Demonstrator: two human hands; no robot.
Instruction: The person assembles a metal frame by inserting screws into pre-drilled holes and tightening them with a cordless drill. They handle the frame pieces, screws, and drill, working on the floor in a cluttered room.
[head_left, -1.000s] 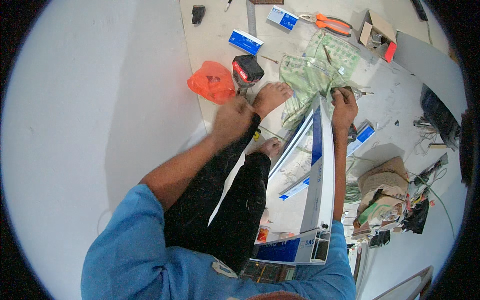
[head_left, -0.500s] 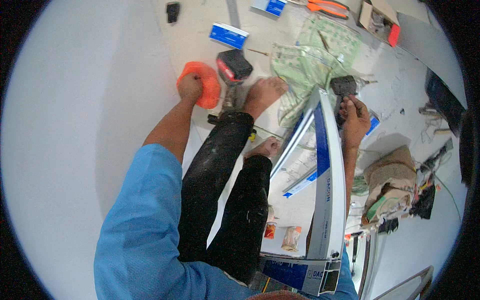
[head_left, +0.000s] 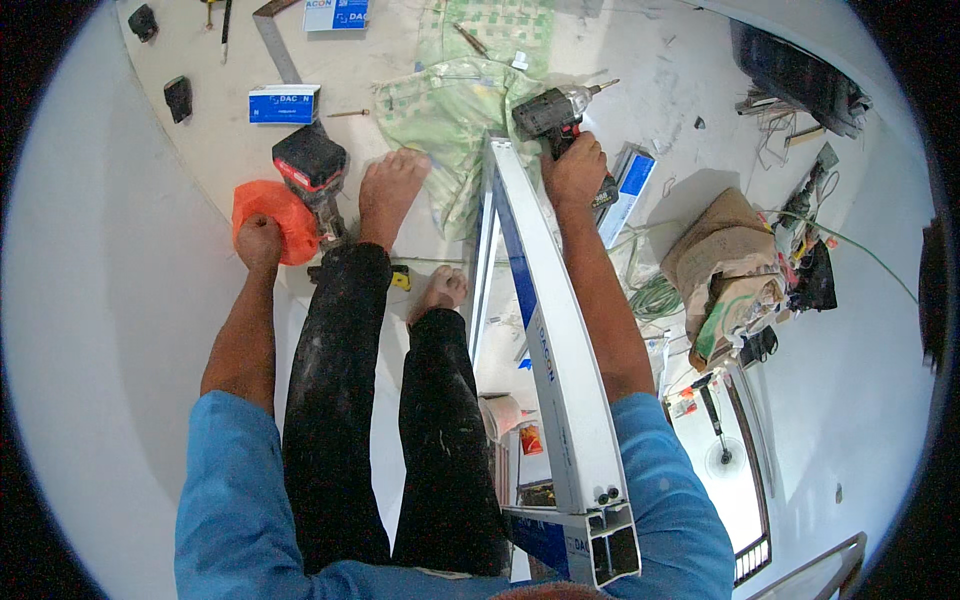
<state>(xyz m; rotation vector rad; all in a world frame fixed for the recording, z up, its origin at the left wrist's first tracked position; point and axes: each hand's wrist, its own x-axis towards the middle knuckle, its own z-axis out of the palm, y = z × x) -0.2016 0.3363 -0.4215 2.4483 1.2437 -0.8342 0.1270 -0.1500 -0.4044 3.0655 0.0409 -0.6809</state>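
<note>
My right hand (head_left: 577, 172) is wrapped round the handle of a black cordless drill (head_left: 545, 114), whose bit points away to the far right. Over on the left, my left hand (head_left: 259, 240) is closed on a thin orange plastic bag (head_left: 295, 228). A white profile frame (head_left: 575, 400) with blue protective film rises between my legs and my right arm, its hollow cut end near my body. Next to the bag is another black and red battery tool (head_left: 310, 160), beside my bare foot.
A pale green cloth (head_left: 450, 120) lies beyond the frame. Blue and white profile offcuts (head_left: 285, 104), a metal square (head_left: 275, 45) and a yellow tape measure (head_left: 401, 277) lie about. At right are a brown sack (head_left: 720, 250), green cable (head_left: 656, 298) and a black case (head_left: 790, 75).
My right hand has gone from fingertips at the drill to a full grip on its handle. The left hand stays at the orange bag. The whole view has shifted.
</note>
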